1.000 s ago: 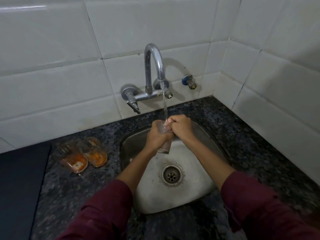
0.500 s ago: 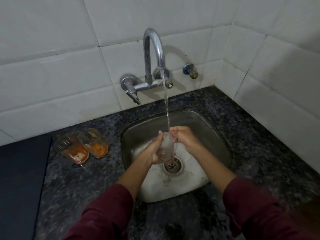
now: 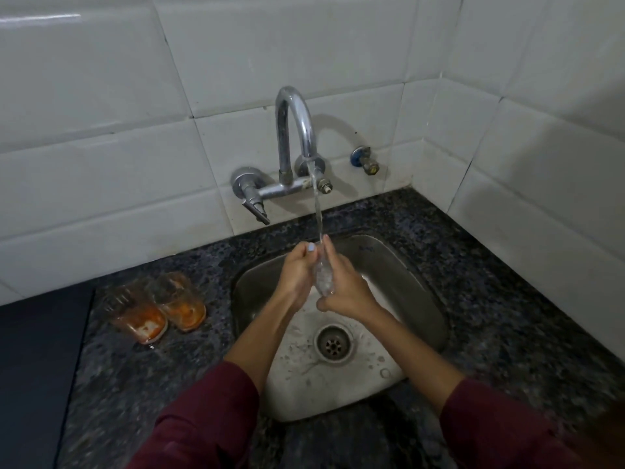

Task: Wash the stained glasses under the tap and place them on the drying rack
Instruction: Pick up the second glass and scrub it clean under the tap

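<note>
Both hands hold one clear glass [image 3: 323, 278] over the steel sink [image 3: 416, 289], under the running stream from the chrome tap [image 3: 293, 130]. My left hand [image 3: 297, 275] wraps its left side and my right hand [image 3: 345, 286] presses on its right side. Only a narrow strip of the glass shows between the palms. Two orange-stained glasses [image 3: 140, 314] [image 3: 179, 301] stand side by side on the dark granite counter [image 3: 142, 377] left of the sink. No drying rack is in view.
The drain [image 3: 334, 343] sits in the sink's middle, below the hands. A small valve [image 3: 367, 161] sticks out of the tiled wall right of the tap. A dark flat surface [image 3: 37, 367] borders the counter at the far left. White tiled walls meet in a corner at right.
The hands with the glass dropped low toward the drain, then came up again under the stream. The right hand now lies along the glass's side. The stained glasses have not moved.
</note>
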